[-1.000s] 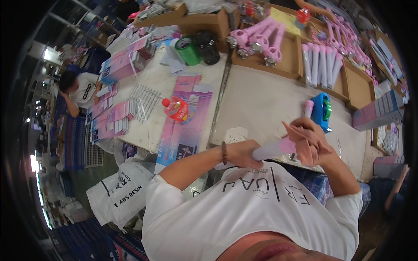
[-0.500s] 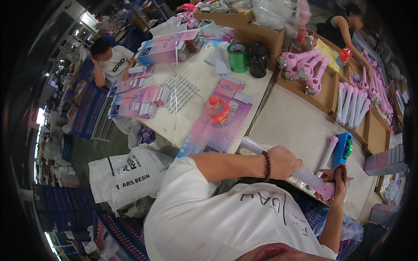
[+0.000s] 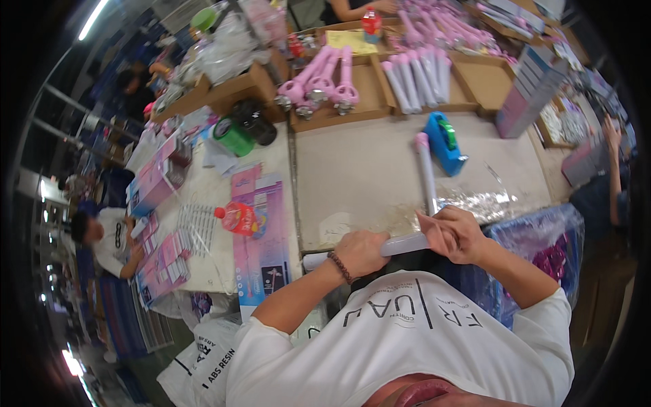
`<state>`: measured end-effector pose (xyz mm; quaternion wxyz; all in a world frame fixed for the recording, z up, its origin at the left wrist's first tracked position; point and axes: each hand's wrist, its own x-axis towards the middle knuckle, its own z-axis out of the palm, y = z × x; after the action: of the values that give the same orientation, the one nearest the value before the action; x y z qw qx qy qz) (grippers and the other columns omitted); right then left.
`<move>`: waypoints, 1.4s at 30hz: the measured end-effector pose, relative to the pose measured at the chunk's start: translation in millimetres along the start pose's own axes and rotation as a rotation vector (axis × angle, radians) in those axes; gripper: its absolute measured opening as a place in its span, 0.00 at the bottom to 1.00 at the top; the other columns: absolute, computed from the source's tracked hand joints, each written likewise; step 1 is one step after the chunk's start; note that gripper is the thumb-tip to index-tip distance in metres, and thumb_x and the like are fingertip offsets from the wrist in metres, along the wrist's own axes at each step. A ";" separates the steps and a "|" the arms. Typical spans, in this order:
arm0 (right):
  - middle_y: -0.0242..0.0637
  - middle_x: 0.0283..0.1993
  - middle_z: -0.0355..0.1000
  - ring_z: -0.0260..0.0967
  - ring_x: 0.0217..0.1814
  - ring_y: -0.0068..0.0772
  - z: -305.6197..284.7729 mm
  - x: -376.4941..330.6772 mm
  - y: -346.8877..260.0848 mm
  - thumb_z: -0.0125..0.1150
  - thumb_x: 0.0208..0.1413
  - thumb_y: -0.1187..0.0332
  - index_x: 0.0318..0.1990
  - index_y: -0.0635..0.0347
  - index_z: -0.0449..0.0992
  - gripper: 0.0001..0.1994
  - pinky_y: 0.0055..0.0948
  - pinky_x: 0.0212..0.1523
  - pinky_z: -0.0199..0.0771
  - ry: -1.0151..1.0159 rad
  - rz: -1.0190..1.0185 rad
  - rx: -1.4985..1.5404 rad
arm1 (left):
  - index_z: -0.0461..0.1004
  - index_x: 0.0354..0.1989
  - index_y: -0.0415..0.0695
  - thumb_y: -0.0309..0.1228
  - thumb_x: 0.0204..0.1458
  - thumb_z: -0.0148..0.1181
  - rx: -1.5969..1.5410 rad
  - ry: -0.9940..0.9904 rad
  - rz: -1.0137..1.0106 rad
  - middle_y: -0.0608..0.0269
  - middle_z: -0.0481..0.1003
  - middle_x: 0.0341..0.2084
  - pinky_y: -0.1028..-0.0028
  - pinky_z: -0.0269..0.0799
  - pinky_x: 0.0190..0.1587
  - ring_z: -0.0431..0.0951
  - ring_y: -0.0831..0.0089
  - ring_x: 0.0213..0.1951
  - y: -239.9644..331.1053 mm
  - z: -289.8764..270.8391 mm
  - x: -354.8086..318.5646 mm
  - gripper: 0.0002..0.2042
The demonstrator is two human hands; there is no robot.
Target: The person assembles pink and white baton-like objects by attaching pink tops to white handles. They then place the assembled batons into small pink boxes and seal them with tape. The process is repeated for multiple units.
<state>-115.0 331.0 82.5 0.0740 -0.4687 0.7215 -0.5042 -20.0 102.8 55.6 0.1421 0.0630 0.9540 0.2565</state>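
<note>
My left hand (image 3: 363, 252), with a beaded bracelet at the wrist, is closed around a translucent white tube (image 3: 407, 244). The tube lies nearly level across the front of my body and shows on both sides of that fist. At its right end, my right hand (image 3: 460, 234) is closed on a folded salmon-pink piece (image 3: 434, 232), cloth or paper, pressed against the tube. The fingers and this piece hide the tube's tip. Just beyond my right hand, another white tube with a pink end (image 3: 426, 169) lies on the table beside a blue tape dispenser (image 3: 444, 144).
Open cardboard trays (image 3: 369, 88) hold pink wand handles (image 3: 319, 80) and white tubes (image 3: 417, 78). To the left are a red-capped bottle (image 3: 241, 218), green tape (image 3: 232, 137) and printed boxes (image 3: 159, 178). A plastic-lined blue crate (image 3: 536, 258) stands right. Other people sit or stand nearby.
The whole view has swung round, so the table now lies straight ahead. My hands remain on the tube. The pink end visible on it before is now hidden by my right hand and the folded piece.
</note>
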 end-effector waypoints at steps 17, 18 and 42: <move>0.66 0.42 0.72 0.72 0.41 0.63 -105.3 -109.8 -12.2 0.45 0.57 0.55 0.33 0.70 0.71 0.21 0.58 0.45 0.68 -0.114 -0.064 1.235 | 0.76 0.34 0.44 0.28 0.41 0.67 -0.440 0.097 0.328 0.54 0.77 0.25 0.67 0.73 0.33 0.78 0.59 0.27 172.1 39.0 12.7 0.11; 0.64 0.41 0.72 0.71 0.42 0.65 -106.2 -110.6 -17.4 0.43 0.59 0.51 0.37 0.70 0.71 0.25 0.58 0.47 0.67 -0.075 -0.006 1.316 | 0.76 0.35 0.43 0.28 0.42 0.67 -0.518 0.130 0.327 0.54 0.77 0.25 0.69 0.74 0.34 0.78 0.60 0.27 178.5 42.7 15.9 0.11; 0.60 0.38 0.73 0.74 0.28 0.58 -8.8 -24.7 -79.8 0.34 0.59 0.36 0.52 0.72 0.66 0.39 0.47 0.35 0.76 0.036 -0.001 1.797 | 0.71 0.50 0.42 0.30 0.47 0.66 -0.827 -0.161 0.210 0.61 0.78 0.28 0.73 0.74 0.37 0.78 0.70 0.28 103.3 36.9 -39.7 0.20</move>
<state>-58.5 351.2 141.3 0.4010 -0.2264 0.0559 -0.8859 33.9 201.4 87.0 0.2026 0.1171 0.7452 0.6245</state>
